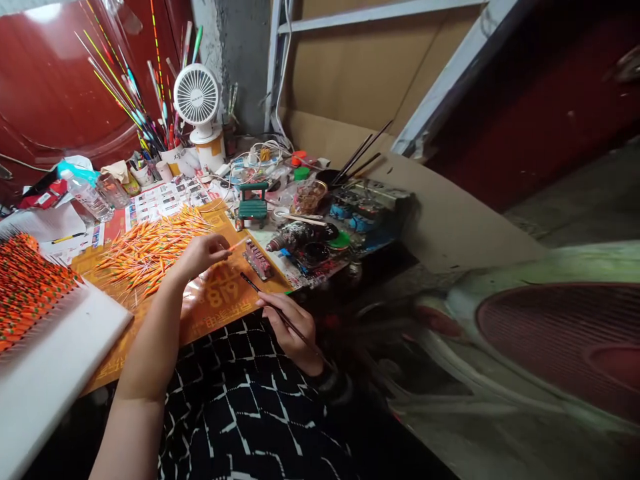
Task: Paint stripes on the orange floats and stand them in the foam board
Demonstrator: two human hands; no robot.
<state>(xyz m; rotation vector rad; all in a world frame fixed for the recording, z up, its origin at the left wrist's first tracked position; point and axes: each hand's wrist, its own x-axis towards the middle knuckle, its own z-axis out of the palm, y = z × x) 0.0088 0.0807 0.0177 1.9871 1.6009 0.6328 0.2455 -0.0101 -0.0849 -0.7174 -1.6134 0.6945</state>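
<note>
My left hand (200, 257) pinches a thin orange fishing float (237, 245) by its end, holding it out over an orange printed sheet (220, 300). My right hand (293, 330) grips a slim black paintbrush (265, 297), with its tip pointing up toward the float and a small gap between them. A loose heap of orange floats (155, 250) lies on the sheet just left of my left hand. Several rows of painted floats (27, 287) stand in a white foam board (60, 340) at the far left.
A small green-and-red model chair (253, 205), paint jars, and a palette crowd the table's back right. Behind stand a white desk fan (197, 95) and tall floats in holders (125, 87). A large round fan (555, 340) sits low at right, beside my patterned sleeve (250, 393).
</note>
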